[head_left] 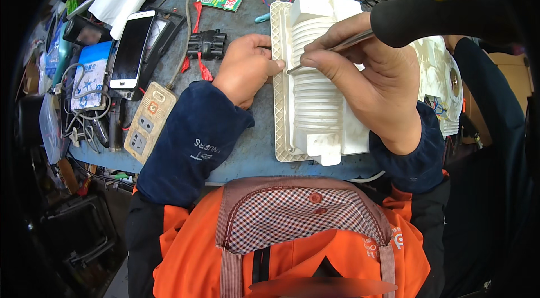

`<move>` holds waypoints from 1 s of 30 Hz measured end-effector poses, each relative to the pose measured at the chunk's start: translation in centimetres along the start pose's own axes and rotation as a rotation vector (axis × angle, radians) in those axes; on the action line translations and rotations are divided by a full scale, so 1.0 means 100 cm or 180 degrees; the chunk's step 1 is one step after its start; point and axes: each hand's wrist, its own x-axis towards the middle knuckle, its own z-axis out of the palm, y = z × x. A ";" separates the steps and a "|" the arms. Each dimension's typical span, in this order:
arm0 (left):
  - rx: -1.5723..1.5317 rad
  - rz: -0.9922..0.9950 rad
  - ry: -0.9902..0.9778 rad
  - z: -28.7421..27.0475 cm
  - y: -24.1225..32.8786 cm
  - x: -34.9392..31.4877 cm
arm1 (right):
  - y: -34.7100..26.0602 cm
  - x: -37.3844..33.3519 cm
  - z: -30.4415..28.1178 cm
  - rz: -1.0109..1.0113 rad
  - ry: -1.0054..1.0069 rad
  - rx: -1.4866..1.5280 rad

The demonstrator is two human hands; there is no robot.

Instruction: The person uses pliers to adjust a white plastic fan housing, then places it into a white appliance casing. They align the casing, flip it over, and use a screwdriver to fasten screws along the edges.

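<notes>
On the bench in front of me lies a white ribbed plastic housing (319, 93) with a lattice-patterned flange along its left side. My left hand (246, 70) is closed on that flange's outer edge, thumb on top and fingers partly hidden. In my right hand (374, 81) is a screwdriver (351, 43), its shaft pinched between thumb and fingers. The tool's thick black and yellow handle rises toward the upper right, close to the camera. Its tip meets the flange near my left thumb, at what looks like a screw hole.
Left of my hands are a black connector-like part (207, 45) with red ribbon, a power strip (147, 121) and a white phone (133, 50). A green-and-white card (219, 1) lies farther back. Another dusty white housing (444, 73) stands at the right, with cables along the back.
</notes>
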 end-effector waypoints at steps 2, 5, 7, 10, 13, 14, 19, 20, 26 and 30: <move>0.0063 0.0034 -0.0064 -0.003 -0.002 0.003 | -0.001 0.001 0.006 -0.0062 0.0279 0.0313; 0.0098 0.0049 -0.0054 -0.002 0.000 0.001 | -0.013 0.011 0.022 -0.0046 0.0793 0.1100; 0.0117 0.0079 0.0108 0.006 0.000 -0.003 | -0.008 0.005 0.014 0.0027 0.0559 0.1058; -0.0004 0.0006 0.0097 0.004 0.002 -0.002 | -0.006 0.004 0.013 0.0205 0.0540 0.0338; 0.0149 -0.0029 0.0057 0.000 0.000 0.001 | -0.003 0.001 0.015 0.0326 0.0448 0.0038; 0.0088 -0.0051 0.0051 0.001 0.002 0.000 | -0.007 0.003 0.020 0.0243 0.0707 0.0391; 0.0092 0.0001 0.0094 0.004 0.004 0.000 | -0.005 0.000 0.011 -0.0127 0.0213 0.0898; 0.0031 0.0016 0.0070 0.005 0.003 -0.001 | -0.003 -0.004 0.014 -0.0058 0.0324 0.0793; 0.0032 0.0017 -0.0001 0.001 0.001 0.000 | -0.018 0.007 0.023 0.0156 0.0884 0.0973; 0.0066 0.0035 0.0074 0.000 -0.002 0.003 | -0.003 -0.002 0.015 0.0122 0.0593 0.0837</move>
